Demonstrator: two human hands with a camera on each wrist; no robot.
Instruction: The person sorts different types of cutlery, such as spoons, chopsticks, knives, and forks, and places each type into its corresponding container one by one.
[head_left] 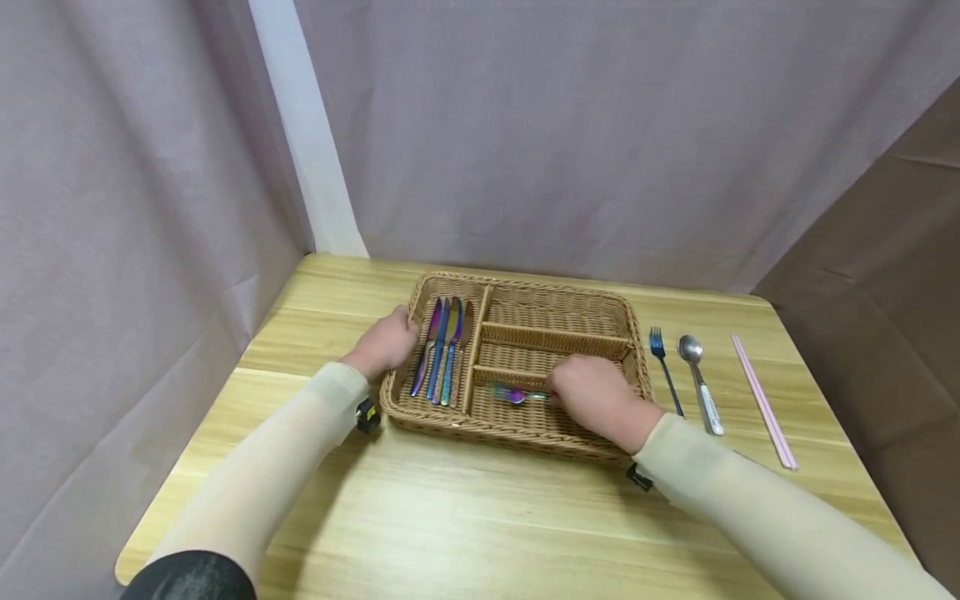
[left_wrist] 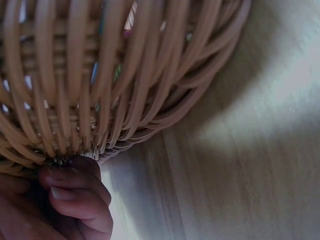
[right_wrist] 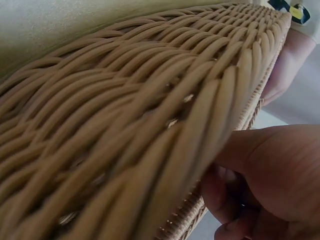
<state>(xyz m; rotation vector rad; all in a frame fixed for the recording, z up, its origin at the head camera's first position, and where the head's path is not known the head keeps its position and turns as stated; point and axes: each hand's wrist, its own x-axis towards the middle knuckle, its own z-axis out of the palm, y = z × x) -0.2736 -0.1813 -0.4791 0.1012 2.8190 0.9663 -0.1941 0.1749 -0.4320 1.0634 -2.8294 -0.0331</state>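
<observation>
A brown wicker cutlery basket [head_left: 510, 427] has a long left compartment and three stacked compartments to its right. Several knives [head_left: 444, 350], purple, blue and copper-toned, lie side by side in the left one. My left hand [head_left: 387, 340] grips the basket's left rim; its curled fingers [left_wrist: 82, 200] show against the weave in the left wrist view. My right hand [head_left: 596, 396] reaches into the front right compartment, holding a rainbow-coloured fork [head_left: 516, 395] by its handle with the tines pointing left. In the right wrist view, the basket wall [right_wrist: 125, 115] hides the fork.
On the wooden table [head_left: 435, 517], right of the basket, lie a dark blue fork [head_left: 660, 350], a spoon with a patterned white handle [head_left: 705, 396] and pink chopsticks [head_left: 763, 400]. Grey curtains [head_left: 525, 150] hang behind the table.
</observation>
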